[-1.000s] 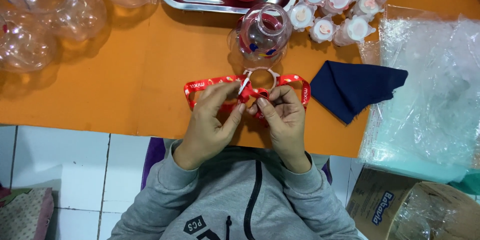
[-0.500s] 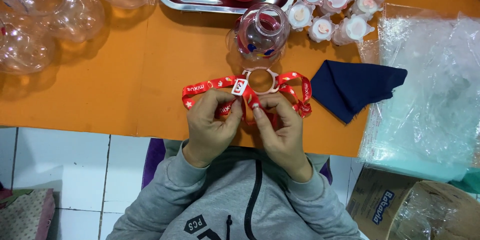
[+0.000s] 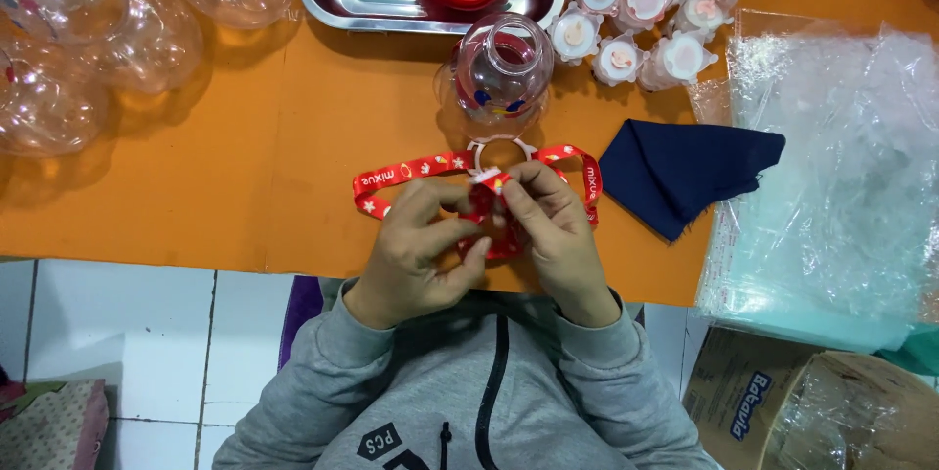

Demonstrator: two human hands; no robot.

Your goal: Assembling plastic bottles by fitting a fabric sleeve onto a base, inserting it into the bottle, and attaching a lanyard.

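A red printed strap (image 3: 411, 171) with a white plastic ring (image 3: 501, 145) lies looped near the front edge of the orange table (image 3: 293, 186). My left hand (image 3: 421, 245) and my right hand (image 3: 553, 225) meet over its middle, fingertips pinching the strap and a small white tag just below the ring. Just beyond the ring stands a clear round bottle (image 3: 496, 74) with an open neck and coloured print. My fingers hide the part of the strap under them.
A steel tray (image 3: 337, 0) with red caps sits at the back. Several clear bottles (image 3: 88, 49) crowd the back left. Small capped parts in wrappers (image 3: 626, 25) lie back right, a dark blue cloth (image 3: 685, 172) and plastic bags (image 3: 831, 177) to the right. A cardboard box (image 3: 743, 402) stands below.
Both hands have closed in together over the strap's middle, and the white tag has moved from left of the ring to just under it. The ring has shifted slightly.
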